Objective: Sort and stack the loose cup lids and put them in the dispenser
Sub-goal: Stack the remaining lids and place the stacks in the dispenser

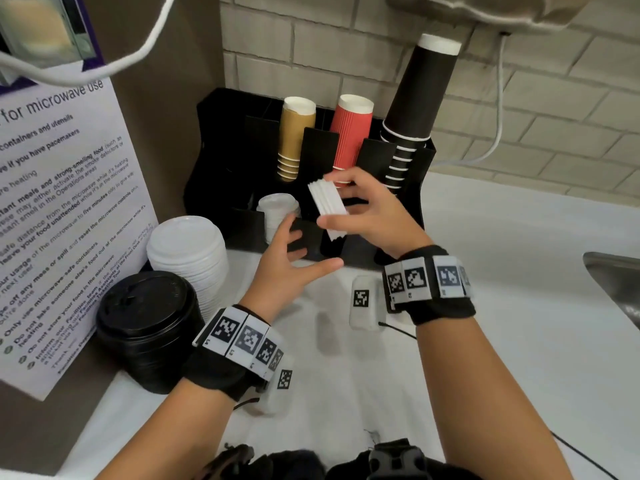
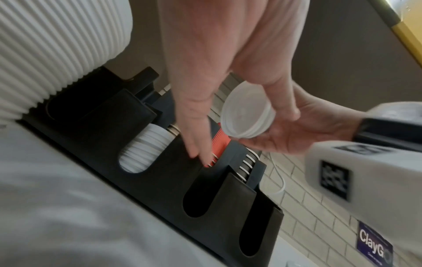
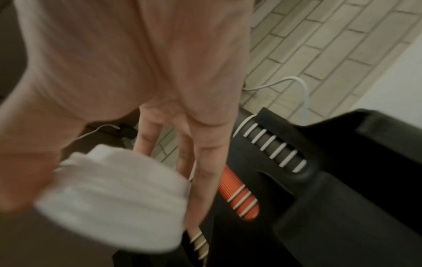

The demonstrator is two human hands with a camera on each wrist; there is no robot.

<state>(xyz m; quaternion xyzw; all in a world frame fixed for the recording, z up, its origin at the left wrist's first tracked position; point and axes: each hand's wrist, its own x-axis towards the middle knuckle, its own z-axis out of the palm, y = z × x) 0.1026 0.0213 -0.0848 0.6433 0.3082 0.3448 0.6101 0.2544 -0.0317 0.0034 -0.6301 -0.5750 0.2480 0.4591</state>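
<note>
place: office pantry
evidence: microwave-use notice [image 1: 65,188]; cup dispenser [image 1: 221,161] with paper cups [image 1: 349,133]; sink [image 1: 616,278]; brick-tile wall [image 1: 311,46]

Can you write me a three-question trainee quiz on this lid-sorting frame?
1. True or false: the right hand holds a small stack of white lids.
2. Which hand holds nothing? A) left hand B) right hand
3. Fill in: beside the tall white lid stack on the counter stands a stack of ____ lids.

Key: 1 true; 2 A; 3 black.
</note>
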